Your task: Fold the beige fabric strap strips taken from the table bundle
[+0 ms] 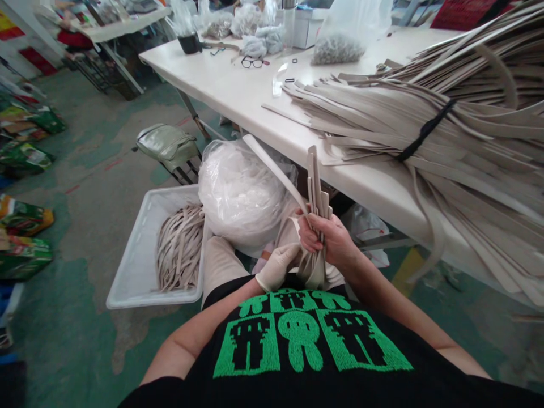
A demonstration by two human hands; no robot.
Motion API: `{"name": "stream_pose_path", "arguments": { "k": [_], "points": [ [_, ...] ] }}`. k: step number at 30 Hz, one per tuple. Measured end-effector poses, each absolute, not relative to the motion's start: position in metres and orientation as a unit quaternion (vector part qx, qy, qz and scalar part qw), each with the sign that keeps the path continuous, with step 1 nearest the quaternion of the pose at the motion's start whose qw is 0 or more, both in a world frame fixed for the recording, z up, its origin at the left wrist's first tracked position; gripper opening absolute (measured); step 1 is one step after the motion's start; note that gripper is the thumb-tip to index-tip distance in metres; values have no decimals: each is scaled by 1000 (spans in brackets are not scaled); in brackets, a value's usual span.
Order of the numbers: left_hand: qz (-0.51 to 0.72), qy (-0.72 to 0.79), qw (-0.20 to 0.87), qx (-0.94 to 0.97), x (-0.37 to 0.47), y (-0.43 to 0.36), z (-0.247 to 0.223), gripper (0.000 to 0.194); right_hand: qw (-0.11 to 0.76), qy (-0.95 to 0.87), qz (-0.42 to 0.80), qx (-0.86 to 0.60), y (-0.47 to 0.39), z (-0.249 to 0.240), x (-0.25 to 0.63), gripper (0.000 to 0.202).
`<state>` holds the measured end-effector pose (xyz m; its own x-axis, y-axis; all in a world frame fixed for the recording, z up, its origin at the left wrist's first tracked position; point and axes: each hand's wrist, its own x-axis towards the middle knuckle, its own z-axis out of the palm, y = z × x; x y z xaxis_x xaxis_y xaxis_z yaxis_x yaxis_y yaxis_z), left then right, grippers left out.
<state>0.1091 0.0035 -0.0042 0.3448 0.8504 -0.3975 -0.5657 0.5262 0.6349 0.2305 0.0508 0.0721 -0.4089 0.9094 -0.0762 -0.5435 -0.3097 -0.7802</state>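
Observation:
My right hand (325,235) is closed around a bundle of flat beige straps (313,175), held upright in front of my lap. One paler strap (272,167) sticks out of that bundle, slanting up to the left. The lower ends of the bundle hang below my right hand onto my lap. My left hand (277,267), in a pale glove, is closed just left of these hanging strap ends. Its fingertips are hidden, and I cannot make out what they grip.
A white table (238,93) carries a large pile of beige straps (374,113) bound with a black tie (427,130), glasses (254,63) and a bag of small parts (338,50). A white bin (130,272) with cut straps (181,246) and a clear plastic bag (242,192) stand at my left.

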Motion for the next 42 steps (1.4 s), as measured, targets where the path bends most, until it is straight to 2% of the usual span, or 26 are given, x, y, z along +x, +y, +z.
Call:
{"name": "stream_pose_path", "arguments": {
  "k": [5, 10, 12, 16, 21, 25, 28, 31, 36, 42],
  "points": [
    [471, 339, 794, 183, 108, 14, -3, 37, 425, -389, 775, -260, 39, 65, 229, 26],
    [545, 416, 681, 257, 90, 26, 0, 40, 422, -456, 694, -364, 47, 54, 247, 34],
    [515, 436, 661, 327, 84, 25, 2, 42, 412, -462, 677, -398, 55, 49, 259, 34],
    [416, 428, 686, 415, 91, 15, 2, 45, 360, -440, 729, -382, 67, 42, 275, 32],
    [305, 442, 717, 444, 108, 6, -10, 50, 313, -463, 753, -347, 67, 37, 274, 36],
    [272, 436, 715, 474, 106, 9, -18, 50, 303, -487, 725, -382, 63, 36, 270, 39],
    [340, 372, 718, 480, 94, 22, -14, 58, 290, -511, 707, -394, 58, 36, 270, 41],
    [450, 329, 726, 404, 84, 37, -3, 67, 260, -539, 695, -398, 53, 33, 270, 42],
    [530, 387, 708, 260, 86, 43, 14, 45, 230, -551, 686, -416, 44, 20, 270, 44],
    [516, 407, 710, 252, 89, 35, 16, 48, 297, -555, 618, -471, 43, 13, 284, 40]
  ]
}}
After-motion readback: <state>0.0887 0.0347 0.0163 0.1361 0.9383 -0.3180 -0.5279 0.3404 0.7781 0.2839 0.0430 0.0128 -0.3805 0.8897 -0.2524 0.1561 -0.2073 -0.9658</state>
